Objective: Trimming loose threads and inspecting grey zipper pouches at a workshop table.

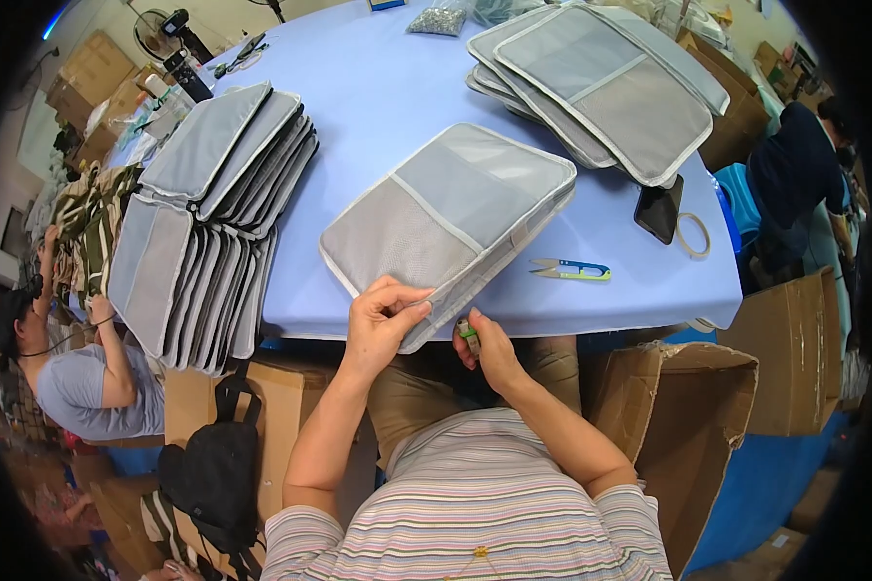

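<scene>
1. So the main thing here is a grey pouch (pixel 434 215), lying at a slant on the blue table (pixel 368 82), pretty much mid-frame. White-ish piping runs along its edges, plus a pale band across its face. Its lowest corner pokes out over the table's near edge.
2. Left hand (pixel 378 324), just below the middle of the frame: thumb and fingers pinching the pouch's edge near that lowest corner.
3. Right hand (pixel 494 353), a bit further right: fingers curled round a small green tool (pixel 469 338), right beside the same corner. Mostly hidden by the hand, so can't tell what kind it is.
4. Snips (pixel 572 270), blue and yellow-green, lie on the cloth right of centre, near the pouch.
5. Further toward the right edge there's a dark phone (pixel 659 207) with a roll of tape (pixel 693 234) just beside it.
6. More grey pouches: a messy pile (pixel 639 111) at upper right, and a big leaning stack (pixel 155 276) at left.
7. Lower left has a black backpack (pixel 213 470) on cardboard; lower right, an open carton (pixel 702 397).
8. Co-worker (pixel 97 382) at far left, arms raised to some striped cloth (pixel 92 228).
</scene>
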Motion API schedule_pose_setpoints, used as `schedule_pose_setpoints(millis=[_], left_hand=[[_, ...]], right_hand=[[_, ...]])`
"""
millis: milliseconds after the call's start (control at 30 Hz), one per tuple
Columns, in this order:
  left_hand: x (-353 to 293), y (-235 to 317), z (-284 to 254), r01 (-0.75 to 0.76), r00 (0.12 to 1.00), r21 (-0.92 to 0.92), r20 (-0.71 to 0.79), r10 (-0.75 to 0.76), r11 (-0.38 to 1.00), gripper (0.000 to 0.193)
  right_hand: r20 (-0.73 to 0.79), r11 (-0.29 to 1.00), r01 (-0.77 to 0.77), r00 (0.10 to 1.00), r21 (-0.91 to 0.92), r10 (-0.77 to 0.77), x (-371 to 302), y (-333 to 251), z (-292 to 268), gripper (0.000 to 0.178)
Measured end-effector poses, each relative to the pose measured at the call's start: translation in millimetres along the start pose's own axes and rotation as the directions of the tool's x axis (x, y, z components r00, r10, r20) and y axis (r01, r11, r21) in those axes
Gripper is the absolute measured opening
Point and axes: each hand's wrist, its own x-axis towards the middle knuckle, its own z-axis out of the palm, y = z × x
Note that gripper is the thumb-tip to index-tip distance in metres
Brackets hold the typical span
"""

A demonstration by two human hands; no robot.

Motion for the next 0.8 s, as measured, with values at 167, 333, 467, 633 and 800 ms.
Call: schedule_pose_setpoints(millis=[167,333,467,633,800], left_hand=[[1.0,0.2,-3.7,-0.019,1.0,0.027,-0.011,0.02,0.999,0.02],[13.8,20.9,-8.5,0.027,0.999,-0.126,-0.018,-0.03,0.992,0.017],[25.1,14.3,-17.3,0.004,0.999,-0.062,-0.053,-0.008,0.998,0.015],[16.8,16.5,-7.9,0.018,0.999,-0.098,-0.041,-0.022,0.995,0.016],[11.2,20.0,-7.4,-0.004,0.999,-0.056,-0.035,0.002,0.998,0.016]], right_hand=[[0.075,1.0,0.031,0.997,0.006,-0.031,-17.1,-27.3,7.1,0.059],[0.191,0.948,-0.158,0.957,-0.278,0.216,-26.6,-61.0,-17.9,0.063],[0.027,0.906,-0.246,0.962,-0.344,0.271,-15.3,-28.3,-48.1,0.058],[0.022,0.942,-0.277,0.958,-0.189,0.286,-15.6,-51.9,-18.3,0.06],[0.068,0.964,-0.258,0.963,-0.068,0.263,-5.5,-36.1,0.1,0.056]])
